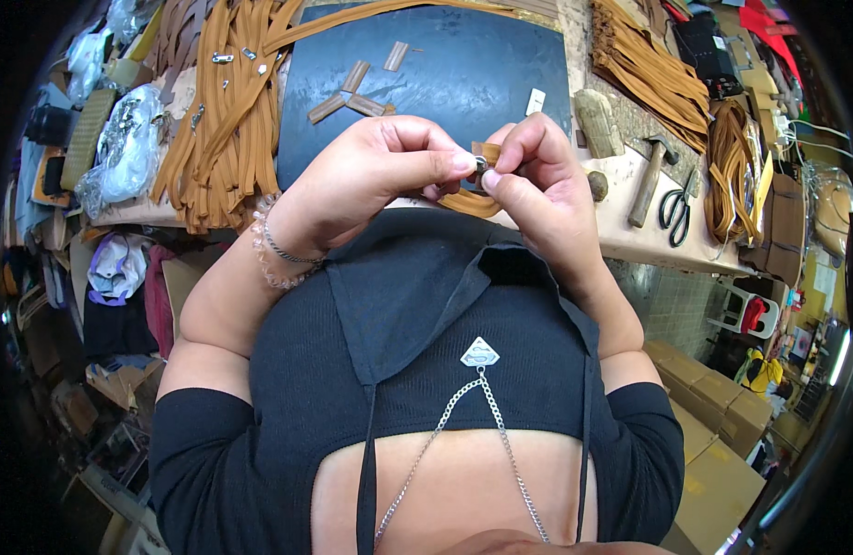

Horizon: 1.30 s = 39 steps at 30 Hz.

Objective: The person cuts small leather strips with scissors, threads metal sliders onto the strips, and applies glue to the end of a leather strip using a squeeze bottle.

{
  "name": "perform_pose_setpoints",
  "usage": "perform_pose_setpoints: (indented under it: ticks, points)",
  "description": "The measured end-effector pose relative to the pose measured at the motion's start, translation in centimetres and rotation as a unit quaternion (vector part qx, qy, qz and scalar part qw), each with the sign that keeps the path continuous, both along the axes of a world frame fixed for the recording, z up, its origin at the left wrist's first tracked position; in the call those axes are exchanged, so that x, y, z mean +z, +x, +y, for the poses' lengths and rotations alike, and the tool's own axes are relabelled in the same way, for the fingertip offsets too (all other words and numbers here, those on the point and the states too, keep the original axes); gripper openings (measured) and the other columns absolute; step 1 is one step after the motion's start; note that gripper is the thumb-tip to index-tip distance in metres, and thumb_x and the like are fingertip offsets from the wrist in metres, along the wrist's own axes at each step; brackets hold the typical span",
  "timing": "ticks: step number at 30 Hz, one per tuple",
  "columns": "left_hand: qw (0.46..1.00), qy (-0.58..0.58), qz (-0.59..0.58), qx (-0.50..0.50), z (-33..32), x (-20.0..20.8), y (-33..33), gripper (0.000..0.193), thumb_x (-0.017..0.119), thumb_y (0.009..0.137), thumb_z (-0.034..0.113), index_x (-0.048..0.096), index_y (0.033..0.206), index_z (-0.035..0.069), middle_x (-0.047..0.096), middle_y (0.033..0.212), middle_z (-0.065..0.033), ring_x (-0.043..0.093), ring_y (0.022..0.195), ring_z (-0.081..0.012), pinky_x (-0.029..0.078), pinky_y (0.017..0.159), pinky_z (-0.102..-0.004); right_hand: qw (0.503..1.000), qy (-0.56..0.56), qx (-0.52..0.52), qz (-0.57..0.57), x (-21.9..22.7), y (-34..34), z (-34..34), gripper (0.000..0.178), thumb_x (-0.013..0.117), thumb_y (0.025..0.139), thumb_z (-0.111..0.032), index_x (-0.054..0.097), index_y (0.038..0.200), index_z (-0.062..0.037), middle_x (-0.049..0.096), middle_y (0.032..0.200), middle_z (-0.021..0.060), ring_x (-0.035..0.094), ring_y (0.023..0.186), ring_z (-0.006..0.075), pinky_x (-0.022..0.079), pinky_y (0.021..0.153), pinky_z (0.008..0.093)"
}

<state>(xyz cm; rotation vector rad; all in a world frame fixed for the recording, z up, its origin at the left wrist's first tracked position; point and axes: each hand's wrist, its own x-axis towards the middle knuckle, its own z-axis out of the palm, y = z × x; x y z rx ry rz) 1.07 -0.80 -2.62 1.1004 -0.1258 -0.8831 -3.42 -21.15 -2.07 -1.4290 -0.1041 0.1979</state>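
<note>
Both hands meet at the near edge of the dark mat [445,69]. Between thumb and finger, my left hand [389,171] pinches a small silvery metal piece that looks like a zipper slider [481,163]. My right hand [549,180] is closed on the end of a brown zipper tape [488,151], right against the slider. A loop of the same tape [471,203] hangs below the fingers. Exactly how slider and tape fit together is partly hidden by the fingertips. Several short brown tape pieces [356,76] lie on the mat beyond my left hand.
Long brown zipper tapes [228,120] drape over the table at left, with small metal parts on them. To the right are a stone-like block [598,125], a hammer [645,190], black-handled scissors [676,213] and more tape bundles [649,69]. Cardboard boxes [713,398] stand lower right.
</note>
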Motion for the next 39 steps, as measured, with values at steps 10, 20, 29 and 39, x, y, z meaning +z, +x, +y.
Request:
perform_pose_setpoints:
  ticks: [10,20,29,39]
  points:
    - [0.996,-0.074,0.044,0.002,0.4,-0.9,0.3,0.013,0.065,0.096,0.016,0.067,0.094,0.004,0.065,0.089,-0.0031,0.059,0.083,-0.0105,0.048,0.078,-0.0249,0.965,-0.181,-0.059,-0.181,-0.6,0.2,-0.4,0.017,0.072,0.081,-0.001,0.06,0.093,-0.0021,0.062,0.101,0.0087,0.06,0.092,0.0143,0.05,0.08,0.0279]
    - [0.998,-0.05,0.031,0.01,-0.1,-0.9,-0.1,0.013,0.066,0.095,0.016,0.067,0.093,0.003,0.065,0.088,-0.0035,0.058,0.082,-0.0109,0.047,0.078,-0.025,0.926,-0.224,-0.077,-0.292,-0.4,0.1,-0.6,0.014,0.074,0.076,-0.001,0.062,0.083,-0.0026,0.062,0.11,0.0165,0.06,0.1,0.0236,0.052,0.081,0.0322]
    - [0.997,-0.069,0.037,0.007,-0.5,-1.2,-0.3,0.014,0.065,0.095,0.017,0.067,0.092,0.003,0.066,0.089,-0.0029,0.058,0.082,-0.0111,0.047,0.079,-0.0259,0.903,-0.274,-0.066,-0.326,-0.5,0.1,-0.6,0.015,0.072,0.075,0.002,0.06,0.083,-0.0017,0.061,0.112,0.0164,0.061,0.093,0.0214,0.054,0.074,0.0301]
    - [0.999,-0.031,-0.032,0.021,-0.3,-0.1,-0.3,0.012,0.067,0.094,0.014,0.067,0.093,0.002,0.065,0.087,-0.003,0.059,0.081,-0.01,0.048,0.078,-0.0248,0.967,-0.162,-0.053,-0.19,-0.3,-0.3,-0.8,0.029,0.074,0.083,0.001,0.059,0.106,-0.0034,0.059,0.109,0.0114,0.059,0.093,0.0151,0.049,0.08,0.0256]
